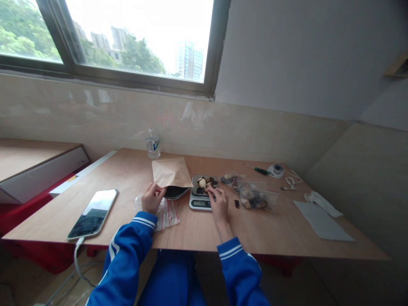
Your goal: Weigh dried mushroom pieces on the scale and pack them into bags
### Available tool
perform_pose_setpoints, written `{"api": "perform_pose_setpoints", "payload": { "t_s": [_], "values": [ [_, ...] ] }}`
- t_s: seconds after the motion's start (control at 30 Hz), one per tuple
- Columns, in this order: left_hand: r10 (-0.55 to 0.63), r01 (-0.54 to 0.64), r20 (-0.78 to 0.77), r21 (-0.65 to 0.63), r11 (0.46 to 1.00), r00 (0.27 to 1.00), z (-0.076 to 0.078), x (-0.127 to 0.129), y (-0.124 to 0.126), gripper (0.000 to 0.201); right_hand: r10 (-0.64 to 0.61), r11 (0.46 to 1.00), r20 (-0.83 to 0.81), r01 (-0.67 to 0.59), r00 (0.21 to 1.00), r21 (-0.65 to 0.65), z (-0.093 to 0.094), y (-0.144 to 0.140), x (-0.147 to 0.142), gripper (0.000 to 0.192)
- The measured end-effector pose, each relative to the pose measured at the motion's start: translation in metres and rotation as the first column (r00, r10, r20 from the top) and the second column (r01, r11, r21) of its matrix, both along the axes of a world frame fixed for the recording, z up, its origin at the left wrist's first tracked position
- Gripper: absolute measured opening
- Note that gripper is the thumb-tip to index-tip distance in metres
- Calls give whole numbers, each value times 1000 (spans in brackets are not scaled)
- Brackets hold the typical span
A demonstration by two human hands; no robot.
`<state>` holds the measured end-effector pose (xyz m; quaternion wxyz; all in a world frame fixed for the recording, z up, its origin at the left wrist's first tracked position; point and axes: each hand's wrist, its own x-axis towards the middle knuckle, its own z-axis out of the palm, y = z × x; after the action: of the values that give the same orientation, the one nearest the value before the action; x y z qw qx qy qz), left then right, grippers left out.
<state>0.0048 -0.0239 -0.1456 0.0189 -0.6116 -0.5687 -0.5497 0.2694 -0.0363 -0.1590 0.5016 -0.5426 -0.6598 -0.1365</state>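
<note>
My left hand pinches the edge of a brown paper bag, whose dark mouth gapes toward me. Just right of the bag stands a small digital kitchen scale with a white body. Pale and dark dried slices lie heaped on its weighing plate. At the heap's near right edge, the fingers of my right hand are closed on a dried slice, mostly hidden by the fingertips. Clear zip bags with red stripes lie flat under and beside my left wrist.
Right of the scale lie a filled zip bag, another behind it, and a loose dark piece. A water bottle stands at the back. Elsewhere are a phone, screwdriver, white camera and grey sheet.
</note>
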Motion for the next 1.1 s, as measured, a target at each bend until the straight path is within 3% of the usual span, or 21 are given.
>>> {"api": "perform_pose_setpoints", "payload": {
  "t_s": [0.13,0.3,0.5,0.87,1.1],
  "values": [
    [5,-5,-5,-5,1000,1000,0,0,-1,27,28,1000,-82,-29,996,-4,6,-4,1,26],
    [7,-7,-8,-1,1000,1000,1,1,-1,28,-23,1000,-195,20,981,-14,9,-9,4,28],
    [2,-2,-2,5,1000,1000,3,2,-2,27,-38,997,-188,24,981,-78,6,-11,3,24],
    [15,-15,1,-38,999,1000,5,3,-4,28,-22,997,-219,5,975,-78,6,-12,2,26],
    [181,-175,52,-104,979,982,0,-4,8,21,-26,997,-226,9,974,-78,6,-12,2,26]
  ]
}}
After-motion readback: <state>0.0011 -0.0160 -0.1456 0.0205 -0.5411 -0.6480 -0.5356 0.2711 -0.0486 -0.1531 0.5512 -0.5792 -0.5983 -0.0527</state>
